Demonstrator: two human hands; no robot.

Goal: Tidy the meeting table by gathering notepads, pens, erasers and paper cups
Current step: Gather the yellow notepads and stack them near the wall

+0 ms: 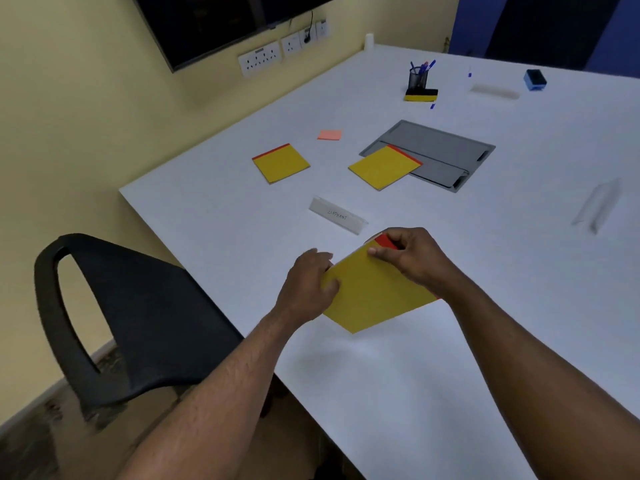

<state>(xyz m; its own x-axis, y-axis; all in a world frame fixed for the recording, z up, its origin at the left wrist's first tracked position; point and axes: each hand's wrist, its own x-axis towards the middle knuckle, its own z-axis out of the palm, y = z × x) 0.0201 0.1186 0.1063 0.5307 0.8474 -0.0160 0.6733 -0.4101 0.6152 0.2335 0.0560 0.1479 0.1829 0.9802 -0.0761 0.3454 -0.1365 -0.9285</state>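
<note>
Both hands hold a yellow notepad with a red top strip (372, 292) just above the white table (398, 375). My left hand (308, 285) grips its left edge; my right hand (412, 254) pinches its red top corner. Two more yellow notepads lie farther away: one at the left (281, 163), one (382, 167) partly over a grey panel. A pink sticky pad (329, 135) lies beyond them. A mesh cup with blue pens (418, 76) stands at the back, with a yellow-and-black eraser (420, 95) in front of it and a blue eraser (535, 79) at the far right.
A white name card (337, 215) stands just beyond my hands, and another (597, 206) at the right. The grey cable panel (436, 143) is set into the table. A black chair (131, 317) stands at the table's left edge. Small blue pen caps (433, 106) lie near the pen cup.
</note>
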